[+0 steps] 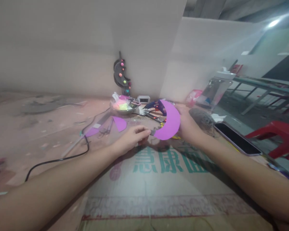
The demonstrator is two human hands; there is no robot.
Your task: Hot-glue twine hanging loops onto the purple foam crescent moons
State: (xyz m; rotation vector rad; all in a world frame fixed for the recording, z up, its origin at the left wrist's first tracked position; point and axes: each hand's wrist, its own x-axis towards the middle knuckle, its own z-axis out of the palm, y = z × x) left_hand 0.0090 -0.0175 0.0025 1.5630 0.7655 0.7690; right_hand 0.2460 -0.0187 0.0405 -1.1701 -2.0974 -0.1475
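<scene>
My right hand (186,123) holds a purple crescent-shaped foam cutout (170,121) upright by its outer edge, fingers wrapped behind it. My left hand (132,136) is closed in a pinch at the crescent's lower tip, where something small and dark sits between the fingertips; I cannot make out what it is. Both hands hover over a flattened cardboard sheet (159,179) with green printed characters.
A metal bowl (123,107) of bright pieces, a blue glue gun (156,106), purple foam scraps (119,123) and a black cable (62,157) lie behind the hands. A phone (237,138) and clear bottle (218,88) lie right. A black decorated crescent (120,73) leans on the wall.
</scene>
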